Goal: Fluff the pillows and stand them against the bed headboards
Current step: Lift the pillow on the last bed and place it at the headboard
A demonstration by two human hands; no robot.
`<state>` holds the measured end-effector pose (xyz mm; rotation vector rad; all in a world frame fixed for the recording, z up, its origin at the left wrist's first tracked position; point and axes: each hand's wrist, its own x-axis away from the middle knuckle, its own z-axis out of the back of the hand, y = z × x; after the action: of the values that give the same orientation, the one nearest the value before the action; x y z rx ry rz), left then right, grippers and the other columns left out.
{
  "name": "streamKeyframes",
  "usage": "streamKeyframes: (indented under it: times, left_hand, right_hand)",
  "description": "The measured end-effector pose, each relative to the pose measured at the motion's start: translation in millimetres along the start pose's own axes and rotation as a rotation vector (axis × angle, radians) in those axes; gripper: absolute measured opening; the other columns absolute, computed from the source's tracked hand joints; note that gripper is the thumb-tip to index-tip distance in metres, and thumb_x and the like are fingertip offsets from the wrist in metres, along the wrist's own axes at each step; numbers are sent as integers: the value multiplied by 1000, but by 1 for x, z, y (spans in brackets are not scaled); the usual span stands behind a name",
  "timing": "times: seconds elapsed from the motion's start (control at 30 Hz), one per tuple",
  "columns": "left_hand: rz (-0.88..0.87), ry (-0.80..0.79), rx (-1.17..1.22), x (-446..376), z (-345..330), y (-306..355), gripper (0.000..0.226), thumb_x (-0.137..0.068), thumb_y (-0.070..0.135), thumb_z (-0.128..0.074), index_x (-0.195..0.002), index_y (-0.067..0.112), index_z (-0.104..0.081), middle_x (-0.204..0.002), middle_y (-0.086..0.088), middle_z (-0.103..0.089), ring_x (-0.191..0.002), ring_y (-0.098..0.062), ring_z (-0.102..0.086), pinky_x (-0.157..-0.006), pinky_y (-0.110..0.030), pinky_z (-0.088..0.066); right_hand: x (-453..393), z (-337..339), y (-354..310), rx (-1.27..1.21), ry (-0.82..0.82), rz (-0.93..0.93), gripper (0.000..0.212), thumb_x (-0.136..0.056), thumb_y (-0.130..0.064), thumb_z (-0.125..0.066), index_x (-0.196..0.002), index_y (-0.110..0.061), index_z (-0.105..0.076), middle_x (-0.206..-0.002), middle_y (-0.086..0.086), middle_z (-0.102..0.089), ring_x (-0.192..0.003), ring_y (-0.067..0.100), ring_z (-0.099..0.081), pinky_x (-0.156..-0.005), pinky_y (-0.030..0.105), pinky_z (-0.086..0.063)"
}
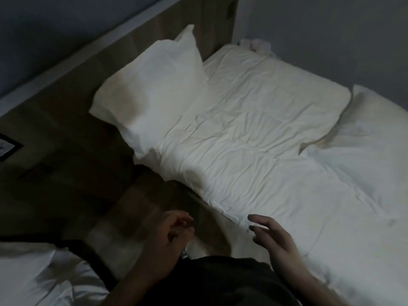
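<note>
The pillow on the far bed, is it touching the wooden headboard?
Touching. The head view shows the pillow propped upright, its back edge leaning on the headboard with no gap visible between them.

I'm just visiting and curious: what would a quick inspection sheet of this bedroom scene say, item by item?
Surface: bed with a wrinkled white cover; a second white bed shows at lower left.
Job's things: one white pillow stands tilted against the wooden headboard; a folded white duvet lies at the right.
Clutter: small crumpled whitish item at the bed's far corner, too blurred to identify.
Hands: left hand loosely curled, holding nothing; right hand open with fingers spread, just above the cover at the bed's near edge.
Cables: nothing seen.
Surroundings: dim room, grey wall, dark wooden nightstand between the beds, a framed card at left.
</note>
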<state>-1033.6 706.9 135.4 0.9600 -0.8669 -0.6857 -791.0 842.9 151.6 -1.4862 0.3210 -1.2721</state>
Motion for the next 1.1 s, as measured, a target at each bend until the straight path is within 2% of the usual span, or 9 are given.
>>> streamKeyframes:
  times: [0.07,0.17,0.3,0.4,0.73,0.87,1.0,1.1]
  left_hand:
    - [-24,-59,-43,1,-39,11,21,-89,22,-75,-103,38,-72,-115,15,-69,-103,-7,-70,-88,-27,-58]
    - [-61,-131,-86,9,-108,31,15,-90,19,-75,-101,29,-74,-116,16,-67,-104,-7,-69,-89,-30,-58]
    - [-153,-239,-122,27,-192,57,17,-84,32,-70,-101,28,-73,-111,12,-68,-104,-11,-69,-89,-23,-54]
    - [-159,-324,-172,37,-234,69,17,-85,29,-71,-101,27,-73,-108,11,-68,-104,-11,-69,-90,-21,-53]
    - [-213,-709,-303,28,-332,88,14,-94,15,-73,-104,25,-72,-113,9,-70,-109,-10,-68,-95,-24,-53]
    - [-264,-779,-299,30,-373,103,13,-95,14,-71,-103,24,-72,-113,6,-69,-108,-12,-68,-91,-20,-53]
    - [-292,-862,-325,43,-413,113,13,-95,13,-72,-102,24,-72,-113,5,-69,-108,-11,-68,-87,-17,-51]
    - [-274,-875,-332,59,-449,116,13,-95,14,-72,-101,24,-73,-113,7,-69,-107,-9,-68,-85,-12,-49]
  right_hand:
    - [16,37,16,-28,75,-10,24,-101,-23,-62,-117,-36,-73,-117,-8,-75,-119,7,-67,-110,49,-49]
    - [44,98,42,-96,142,-28,23,-101,-24,-61,-117,-35,-74,-116,-9,-75,-116,7,-69,-110,49,-49]
    - [78,163,77,-139,199,-61,23,-101,-27,-61,-118,-37,-72,-117,-11,-75,-115,5,-68,-111,49,-48]
    - [103,200,98,-200,279,-76,22,-101,-25,-62,-115,-38,-74,-115,-10,-75,-114,6,-68,-111,46,-49]
    - [158,243,151,-443,630,-118,23,-99,-18,-63,-111,-33,-76,-121,-12,-74,-118,10,-68,-110,53,-49]
    - [180,254,172,-499,723,-157,22,-95,-23,-67,-113,-31,-76,-120,-10,-76,-117,13,-69,-111,56,-47]
    - [205,273,192,-534,803,-176,28,-96,-13,-66,-108,-36,-77,-118,-10,-76,-112,20,-71,-107,52,-50]
    - [226,298,214,-553,855,-177,24,-89,-28,-68,-111,-35,-76,-116,-9,-77,-107,19,-71,-107,57,-49]
